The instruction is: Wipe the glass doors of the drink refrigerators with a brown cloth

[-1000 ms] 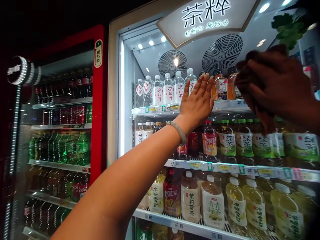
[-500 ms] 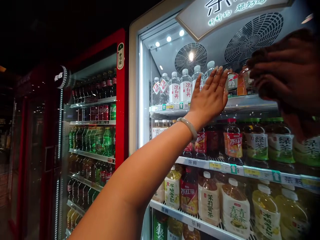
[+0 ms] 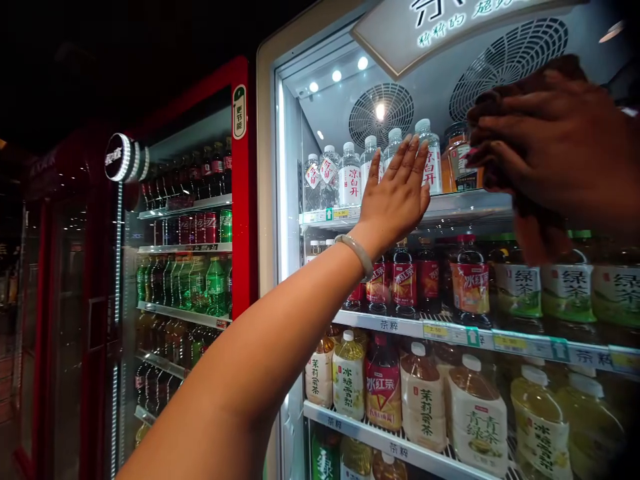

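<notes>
My left hand (image 3: 397, 190), with a pale bangle (image 3: 356, 253) on the wrist, reaches up to the glass door (image 3: 325, 107) of a lit drinks fridge. Its palm faces the glass and the fingers are stretched out, in front of the white-labelled water bottles (image 3: 349, 177). Over on the right, my right hand (image 3: 560, 147) is in shadow and bunches a dark brown cloth (image 3: 543, 233) against the door. One end of the cloth hangs below that hand, before the green-tea bottles (image 3: 570, 293).
Shelves behind the glass carry rows of tea bottles, among them red-labelled ones (image 3: 470, 277). A lit sign (image 3: 450, 33) crosses the fridge top. To the left stands a red-framed fridge (image 3: 243, 200) with soda bottles; a round sign (image 3: 119, 158) juts out further left.
Both hands have shifted left: my left hand with its fingers still spread flat, my right hand with the cloth still in its grip. The view has moved slightly.
</notes>
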The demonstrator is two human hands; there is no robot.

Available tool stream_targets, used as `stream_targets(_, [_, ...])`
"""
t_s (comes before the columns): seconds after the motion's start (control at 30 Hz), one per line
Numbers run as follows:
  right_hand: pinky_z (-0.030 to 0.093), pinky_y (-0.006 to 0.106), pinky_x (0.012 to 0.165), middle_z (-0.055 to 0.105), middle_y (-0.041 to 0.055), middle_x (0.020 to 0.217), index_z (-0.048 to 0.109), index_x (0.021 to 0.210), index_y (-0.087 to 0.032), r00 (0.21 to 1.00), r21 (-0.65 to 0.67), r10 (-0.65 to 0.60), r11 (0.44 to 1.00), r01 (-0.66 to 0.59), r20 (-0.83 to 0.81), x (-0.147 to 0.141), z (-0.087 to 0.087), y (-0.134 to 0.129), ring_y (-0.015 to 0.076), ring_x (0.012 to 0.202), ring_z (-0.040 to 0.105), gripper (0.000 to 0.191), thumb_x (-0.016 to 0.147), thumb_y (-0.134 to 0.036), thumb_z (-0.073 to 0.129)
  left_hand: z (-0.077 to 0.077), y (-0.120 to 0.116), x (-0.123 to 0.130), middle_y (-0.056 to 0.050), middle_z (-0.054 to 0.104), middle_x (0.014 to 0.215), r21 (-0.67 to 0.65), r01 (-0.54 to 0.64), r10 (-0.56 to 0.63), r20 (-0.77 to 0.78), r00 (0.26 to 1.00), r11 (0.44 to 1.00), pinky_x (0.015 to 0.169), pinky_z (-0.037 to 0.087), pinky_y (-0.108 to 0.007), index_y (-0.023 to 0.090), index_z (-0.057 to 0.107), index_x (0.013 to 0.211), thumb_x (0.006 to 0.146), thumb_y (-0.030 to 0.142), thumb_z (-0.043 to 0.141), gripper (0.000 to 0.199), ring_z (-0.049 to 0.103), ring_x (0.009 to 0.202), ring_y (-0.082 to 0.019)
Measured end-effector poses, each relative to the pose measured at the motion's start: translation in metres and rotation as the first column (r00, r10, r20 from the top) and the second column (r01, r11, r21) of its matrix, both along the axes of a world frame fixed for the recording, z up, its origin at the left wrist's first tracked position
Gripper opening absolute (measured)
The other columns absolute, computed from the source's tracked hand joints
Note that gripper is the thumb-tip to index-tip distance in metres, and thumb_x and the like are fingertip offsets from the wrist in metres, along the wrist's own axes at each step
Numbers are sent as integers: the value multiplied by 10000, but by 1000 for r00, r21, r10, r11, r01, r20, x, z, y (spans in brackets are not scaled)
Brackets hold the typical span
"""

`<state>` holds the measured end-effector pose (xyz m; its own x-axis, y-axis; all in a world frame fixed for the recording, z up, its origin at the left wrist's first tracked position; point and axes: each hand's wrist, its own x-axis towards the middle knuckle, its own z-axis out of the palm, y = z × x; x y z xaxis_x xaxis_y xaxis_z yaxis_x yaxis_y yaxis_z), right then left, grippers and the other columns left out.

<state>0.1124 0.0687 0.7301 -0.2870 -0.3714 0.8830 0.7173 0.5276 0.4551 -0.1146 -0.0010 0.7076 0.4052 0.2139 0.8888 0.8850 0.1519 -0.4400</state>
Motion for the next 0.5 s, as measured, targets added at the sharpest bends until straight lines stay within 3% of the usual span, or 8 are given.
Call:
stream_targets(0.07, [359, 592, 1276, 660, 134, 1469, 703, 1367, -166, 995, 16, 9, 1000, -8, -99, -24, 4, -9, 341, 1468, 518, 452, 1049, -400, 482, 0, -1, 0, 6, 246, 1782, -9, 7, -7, 4, 1000, 1000, 1375, -1, -432, 225, 236, 1697, 1033, 277, 253, 667, 90, 1675, -176])
stream_targets(0.17, [381, 601, 1263, 638, 109, 1502, 699, 1373, -184, 1000, -25, -6, 1000, 6, 5, -48, -13, -19, 363, 1521, 450, 462, 1058, -418, 455, -1, -5, -6, 8, 249, 1778, -19, 9, -9, 4, 1000, 1000, 1377, -5, -441, 240, 240, 1696, 1032, 286, 247, 666, 102, 1674, -171])
stream_targets(0.27, [366, 566, 1286, 581, 30, 1573, 661, 1420, -270, 970, -59, -7, 998, 21, 241, -36, -31, -16, 314, 1578, 377, 506, 1075, -517, 386, -3, -10, -19, 5, 246, 1778, -25, 24, -24, -9, 1000, 999, 1379, 18, -456, 248, 255, 1693, 1023, 291, 272, 672, 120, 1672, -186])
stream_targets(0.33, [343, 561, 1303, 557, 10, 1596, 636, 1444, -297, 956, -51, 3, 999, 13, 292, -20, -28, -11, 287, 1585, 369, 527, 1075, -557, 365, -3, -12, -27, 1, 246, 1780, -21, 31, -31, -26, 999, 999, 1378, 37, -460, 243, 258, 1693, 1018, 282, 286, 677, 122, 1671, -193])
stream_targets(0.4, [327, 571, 1310, 548, 32, 1603, 612, 1473, -283, 980, -42, 0, 999, 8, 198, -15, -14, -9, 291, 1572, 390, 542, 1073, -560, 372, -2, -13, -32, -2, 250, 1780, -15, 23, -24, -45, 999, 1000, 1375, 59, -474, 235, 254, 1694, 1015, 275, 304, 682, 116, 1672, -209])
stream_targets(0.5, [325, 583, 1305, 572, 49, 1578, 636, 1448, -283, 1000, -73, -7, 997, 6, -21, -39, 2, -19, 310, 1547, 425, 493, 1074, -490, 389, 1, -12, -35, -12, 248, 1782, -6, -4, 3, -52, 999, 1000, 1368, 88, -503, 217, 238, 1698, 1017, 275, 324, 689, 95, 1674, -243])
